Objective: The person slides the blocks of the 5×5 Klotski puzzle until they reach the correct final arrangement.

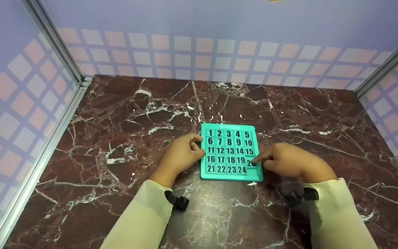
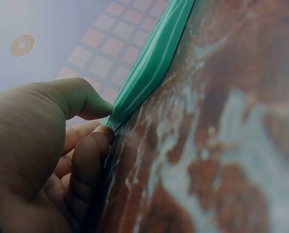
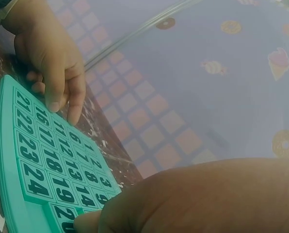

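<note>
A turquoise number slide puzzle (image 1: 231,177) lies flat on the table, its tiles running in order from 1 at top left. My left hand (image 1: 182,152) holds its left edge, with thumb and finger at the rim in the left wrist view. At the right side, my right hand (image 1: 290,160) touches the 20 tile (image 1: 249,165) with the tip of its index finger; the other fingers are bent. That tile sits a little lower than the 19 tile (image 3: 63,188) beside it, partly over the gap in the bottom right corner.
The table (image 1: 116,193) is dark red, marble-patterned. A lilac back wall (image 1: 219,20) with pink and white squares stands behind it, with metal-framed side panels (image 1: 52,45) at left and right. White flecks dot the table beyond the puzzle. Both wrists wear black straps (image 1: 178,200).
</note>
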